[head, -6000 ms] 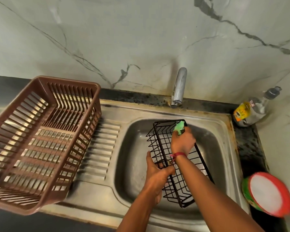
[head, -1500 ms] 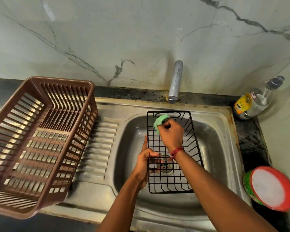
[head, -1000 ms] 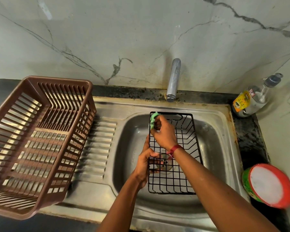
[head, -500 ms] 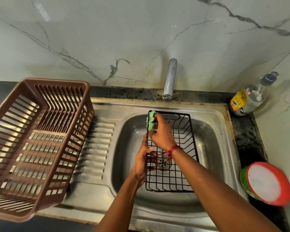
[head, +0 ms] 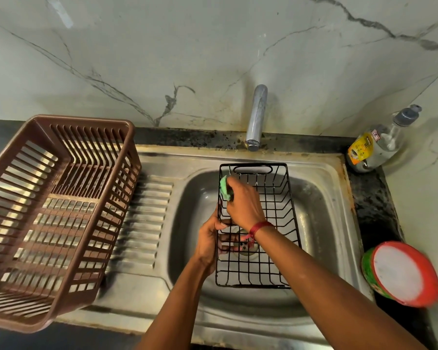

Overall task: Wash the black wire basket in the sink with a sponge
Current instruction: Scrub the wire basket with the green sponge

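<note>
From my head camera, looking down: the black wire basket [head: 273,205] sits in the sink [head: 319,198], open side up, its long axis running away from me and its far end just below the tap [head: 257,117].

My left hand [head: 209,245] grips the basket's left rim, thumb over the top wire and fingers [head: 228,239] curled through to the inside. I hold it there so the light frame does not slide or tip while I scrub.

My right hand [head: 243,205] is closed around the green sponge [head: 224,188], pinching it against the far-left corner of the rim. Bunching the sponge small lets it wrap round thin wire instead of skating over the gaps.

No water runs from the tap that I can see, so I judge this is the soaping stage, with rinsing not yet done.

The brown plastic rack [head: 81,120] waits on the draining surface to my left, probably for the clean basket. The soap bottle [head: 374,150] and a red-lidded tub [head: 402,274] stand on the right, within reach.
</note>
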Tool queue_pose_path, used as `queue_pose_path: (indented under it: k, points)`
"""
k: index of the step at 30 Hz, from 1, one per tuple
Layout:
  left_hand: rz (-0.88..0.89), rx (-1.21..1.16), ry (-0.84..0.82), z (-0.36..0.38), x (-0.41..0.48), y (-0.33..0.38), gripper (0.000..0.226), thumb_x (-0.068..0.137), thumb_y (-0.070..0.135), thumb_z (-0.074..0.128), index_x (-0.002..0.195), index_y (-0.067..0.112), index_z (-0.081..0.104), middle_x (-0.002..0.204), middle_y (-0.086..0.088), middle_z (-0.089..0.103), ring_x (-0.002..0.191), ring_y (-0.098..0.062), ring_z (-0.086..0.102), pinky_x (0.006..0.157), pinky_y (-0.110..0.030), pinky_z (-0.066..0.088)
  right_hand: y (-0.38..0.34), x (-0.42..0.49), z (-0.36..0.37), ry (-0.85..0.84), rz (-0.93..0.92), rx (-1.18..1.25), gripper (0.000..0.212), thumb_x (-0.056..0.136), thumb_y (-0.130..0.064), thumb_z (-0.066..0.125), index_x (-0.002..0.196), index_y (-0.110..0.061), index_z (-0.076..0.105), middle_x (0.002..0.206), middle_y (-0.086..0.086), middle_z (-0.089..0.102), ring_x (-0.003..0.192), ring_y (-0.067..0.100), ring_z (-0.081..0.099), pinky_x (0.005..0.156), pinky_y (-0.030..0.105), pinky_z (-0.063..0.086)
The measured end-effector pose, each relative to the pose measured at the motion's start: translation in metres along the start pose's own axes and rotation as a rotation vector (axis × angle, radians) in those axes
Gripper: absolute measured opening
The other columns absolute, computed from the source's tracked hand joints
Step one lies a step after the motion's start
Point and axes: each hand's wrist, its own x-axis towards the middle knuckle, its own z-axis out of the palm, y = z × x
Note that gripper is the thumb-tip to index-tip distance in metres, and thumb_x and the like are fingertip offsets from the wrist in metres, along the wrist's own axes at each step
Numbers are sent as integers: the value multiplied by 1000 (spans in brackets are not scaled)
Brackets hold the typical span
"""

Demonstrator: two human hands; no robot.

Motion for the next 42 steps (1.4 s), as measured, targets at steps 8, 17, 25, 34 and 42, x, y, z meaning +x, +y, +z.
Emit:
queue_pose_path:
  k: [8,17,25,34,42]
  points:
    - [26,-24,63,2,-2,8,56,66,27,49,115,8,67,91,-6,77,95,-40,66,94,-74,49,-1,-16,-1,-56,-87,47,36,78,7,58,106,-15,56,97,3,65,83,19,62,69,29,52]
    - [29,-38,87,-2,2,8,39,66,32,49,98,16,67,83,-2,76,87,-30,67,84,-53,56,-6,-24,1,-131,-52,50,28,76,4,59,93,-19,57,87,-3,64,76,16,59,63,31,51]
    - [30,-52,116,-8,5,10,44,64,34,51,98,12,68,81,0,75,74,-20,69,72,-44,57,-7,-30,1,-208,-65,95,28,76,5,57,94,-16,59,88,-1,66,78,18,60,65,38,55]
    - [21,-118,157,-11,7,6,28,95,19,38,88,11,64,69,-1,70,67,-19,66,56,-33,54,-10,-34,-4,-255,-64,150,23,80,1,60,93,-18,63,86,-5,65,77,14,59,66,31,53]
    - [84,-72,157,-16,15,6,45,69,52,66,94,15,68,82,-4,70,86,-24,66,73,-41,53,-9,-41,-7,-378,-105,110,32,75,3,54,94,-23,59,88,-4,66,81,16,63,70,35,56]
